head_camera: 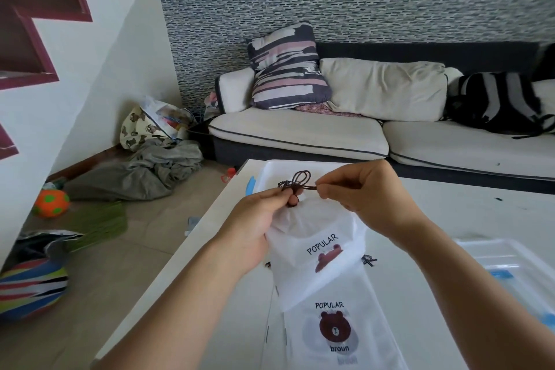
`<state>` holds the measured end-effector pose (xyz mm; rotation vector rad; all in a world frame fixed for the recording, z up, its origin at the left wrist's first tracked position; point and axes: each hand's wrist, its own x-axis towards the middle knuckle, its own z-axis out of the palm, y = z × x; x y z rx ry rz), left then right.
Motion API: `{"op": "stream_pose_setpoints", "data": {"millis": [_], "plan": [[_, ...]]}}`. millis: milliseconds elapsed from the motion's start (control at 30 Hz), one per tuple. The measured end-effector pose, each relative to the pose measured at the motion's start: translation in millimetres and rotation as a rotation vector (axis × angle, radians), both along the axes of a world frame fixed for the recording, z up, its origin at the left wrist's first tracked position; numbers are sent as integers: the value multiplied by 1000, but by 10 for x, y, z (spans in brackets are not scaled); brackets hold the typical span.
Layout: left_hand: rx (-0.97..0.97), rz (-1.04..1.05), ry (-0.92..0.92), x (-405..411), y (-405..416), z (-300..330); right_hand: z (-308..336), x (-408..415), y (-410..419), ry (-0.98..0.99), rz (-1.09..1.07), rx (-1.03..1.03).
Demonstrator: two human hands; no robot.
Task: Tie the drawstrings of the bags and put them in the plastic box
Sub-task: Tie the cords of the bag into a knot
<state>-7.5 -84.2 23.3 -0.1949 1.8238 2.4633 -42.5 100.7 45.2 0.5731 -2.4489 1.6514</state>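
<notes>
I hold a white drawstring bag (318, 249) printed with "POPULAR" and a brown bear, lifted above the white table (450, 213). Its mouth is gathered tight. My left hand (258, 219) pinches the bag's neck and the dark brown drawstring (297, 182), which forms loops above my fingers. My right hand (366, 192) pinches the cord's right end and holds it taut. Flat on the table under the held bag is another white bear bag (336, 333). A clear plastic box (270, 171) with a blue clip stands behind my hands, partly hidden.
A clear plastic lid (510, 264) with blue clips rests at the table's right. A sofa (300, 132) with cushions and a black backpack (495, 105) stands beyond the table. Clothes, bags and balls (51, 201) lie on the floor at left.
</notes>
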Motion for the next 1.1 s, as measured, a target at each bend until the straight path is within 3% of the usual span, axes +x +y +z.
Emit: {"op": "stream_pose_setpoints", "data": {"millis": [233,400,533,833,1100], "plan": [[-67,34,17,-11,9,-23,-18,24,-12,0,6,188],[-274,-4,141,44,88,-86,-74,113,-264,113,-19,100],[-183,-40,86,36,87,-110,-96,145,-343,97,-79,23],[-28,-139,124,45,68,-98,-26,144,-245,-117,96,-162],[48,-47,139,44,115,-96,2,159,-205,249,136,193]]}}
